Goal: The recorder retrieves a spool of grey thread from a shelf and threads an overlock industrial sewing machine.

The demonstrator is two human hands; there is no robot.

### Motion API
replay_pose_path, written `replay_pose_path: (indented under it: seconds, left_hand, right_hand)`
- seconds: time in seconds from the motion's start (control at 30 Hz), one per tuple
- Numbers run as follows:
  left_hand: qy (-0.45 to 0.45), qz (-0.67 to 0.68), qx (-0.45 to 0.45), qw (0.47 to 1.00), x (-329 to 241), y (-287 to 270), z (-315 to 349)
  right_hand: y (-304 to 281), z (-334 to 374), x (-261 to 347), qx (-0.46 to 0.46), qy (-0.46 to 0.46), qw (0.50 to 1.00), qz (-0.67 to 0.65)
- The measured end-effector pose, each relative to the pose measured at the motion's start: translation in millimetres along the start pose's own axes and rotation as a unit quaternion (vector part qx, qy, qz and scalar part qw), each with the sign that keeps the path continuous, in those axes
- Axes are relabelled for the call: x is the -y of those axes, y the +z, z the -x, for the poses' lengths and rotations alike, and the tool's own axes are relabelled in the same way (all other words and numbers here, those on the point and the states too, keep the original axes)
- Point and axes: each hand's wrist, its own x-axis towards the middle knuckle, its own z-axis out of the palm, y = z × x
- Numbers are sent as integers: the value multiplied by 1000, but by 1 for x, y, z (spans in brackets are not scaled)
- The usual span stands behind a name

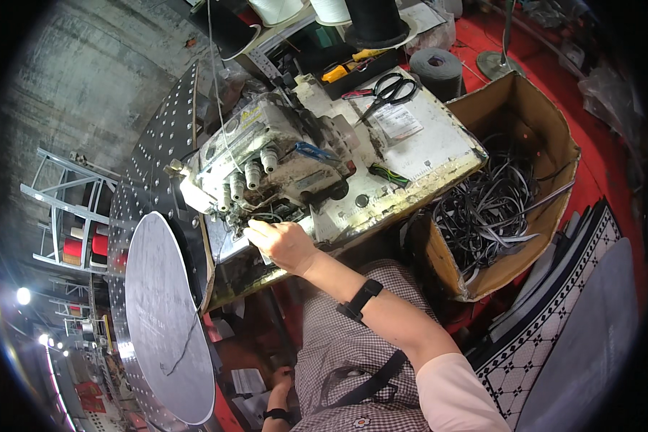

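My right hand (286,246), with a black band on its wrist, is at the front of a worn white overlock sewing machine (266,147). Its fingers are bent together beside the needle area; whatever they hold, if anything, is too small or hidden to make out. My left hand (282,379) is low beside my knee, below the table's edge, its fingers mostly hidden. An oval grey mat (167,317) with a pale edge hangs on the left side of the table, a dark thread trailing across it.
Black-handled scissors (394,90) and green-and-black snips (389,175) lie on the worn tabletop (446,147). A cardboard box (554,155) of tangled strips stands at right, near stacked mats (547,317). Thread cones (378,21) stand behind; a studded black board (155,144) rises at left.
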Motion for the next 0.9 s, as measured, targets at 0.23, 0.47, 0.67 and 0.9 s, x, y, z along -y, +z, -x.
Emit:
replay_pose_path:
  seconds: [0.23,0.47,0.67,0.9]
  left_hand:
    - [9,28,-7,1000,-14,-4,9]
    - [-24,64,-5,998,-27,-7,20]
    - [-14,54,-4,998,-6,-2,3]
    - [34,5,-27,999,3,0,-7]
  right_hand:
    - [7,1,0,3,2,1000,-7]
    - [8,1,0,-2,5,1000,-10]
    - [-2,7,-2,43,14,999,5]
    - [0,6,-3,-26,-13,1000,0]
